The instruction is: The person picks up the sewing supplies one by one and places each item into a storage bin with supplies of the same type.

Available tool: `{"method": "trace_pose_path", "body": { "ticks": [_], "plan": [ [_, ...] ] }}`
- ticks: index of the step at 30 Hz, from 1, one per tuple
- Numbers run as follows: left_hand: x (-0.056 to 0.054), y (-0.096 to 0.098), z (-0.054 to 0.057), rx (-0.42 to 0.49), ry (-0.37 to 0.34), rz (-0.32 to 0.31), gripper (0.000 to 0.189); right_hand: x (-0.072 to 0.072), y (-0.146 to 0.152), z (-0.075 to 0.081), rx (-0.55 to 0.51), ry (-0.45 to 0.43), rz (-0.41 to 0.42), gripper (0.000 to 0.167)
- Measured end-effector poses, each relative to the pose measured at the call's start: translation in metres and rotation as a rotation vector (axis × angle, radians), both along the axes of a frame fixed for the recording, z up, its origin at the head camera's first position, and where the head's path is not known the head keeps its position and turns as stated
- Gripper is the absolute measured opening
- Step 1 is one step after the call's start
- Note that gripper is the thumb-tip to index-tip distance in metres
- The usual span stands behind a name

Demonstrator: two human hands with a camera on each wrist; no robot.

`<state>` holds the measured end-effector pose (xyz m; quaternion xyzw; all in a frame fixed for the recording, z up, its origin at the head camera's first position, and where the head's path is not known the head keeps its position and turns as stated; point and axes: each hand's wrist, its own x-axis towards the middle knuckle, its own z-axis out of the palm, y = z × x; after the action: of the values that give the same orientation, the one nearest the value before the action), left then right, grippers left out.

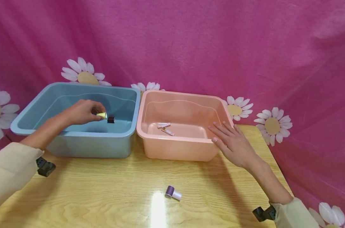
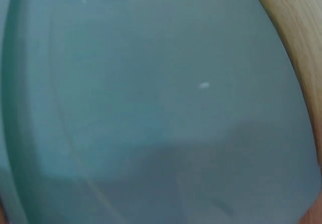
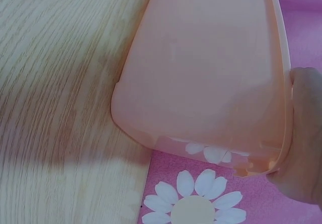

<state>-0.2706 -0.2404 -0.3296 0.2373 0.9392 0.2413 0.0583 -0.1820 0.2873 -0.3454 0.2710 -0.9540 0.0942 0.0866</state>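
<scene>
One purple thread spool [image 1: 170, 191] touches one white spool [image 1: 177, 195] on the wooden bench [image 1: 104, 190]. Left hand [image 1: 85, 113] pinches one yellow spool [image 1: 102, 115] over one blue plastic tub [image 1: 90, 146] holding one dark spool [image 1: 111, 120]; releasing low should limit rolling. Right hand [image 1: 233, 142], fingers spread, touches one pink plastic tub [image 1: 178, 148] holding apparently two pale clips [image 1: 168, 131].

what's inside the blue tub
A dark spool lies in the blue tub; the left hand holds a yellow spool at its opening. That hand and the tub's near wall cover part of the floor, so anything there is hidden.
</scene>
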Motion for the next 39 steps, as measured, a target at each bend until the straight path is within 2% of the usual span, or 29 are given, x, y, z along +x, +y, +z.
{"method": "trace_pose_path", "body": {
  "ticks": [5,13,31,39],
  "plan": [
    [-0.003,-0.003,-0.005,-0.018,-0.033,-0.017,0.016,0.0,-0.001,0.0,-0.002,0.009,0.005,0.048],
    [-0.01,-0.003,-0.007,-0.044,-0.093,-0.053,0.016,0.001,0.0,-0.001,-0.012,0.017,0.004,0.047],
    [-0.029,-0.003,-0.014,-0.17,-0.162,-0.037,0.01,0.001,-0.002,-0.002,-0.012,0.022,0.009,0.047],
    [-0.028,-0.005,-0.014,-0.166,-0.16,-0.005,0.03,0.002,-0.002,0.0,-0.014,0.006,-0.001,0.049]
  ]
}}
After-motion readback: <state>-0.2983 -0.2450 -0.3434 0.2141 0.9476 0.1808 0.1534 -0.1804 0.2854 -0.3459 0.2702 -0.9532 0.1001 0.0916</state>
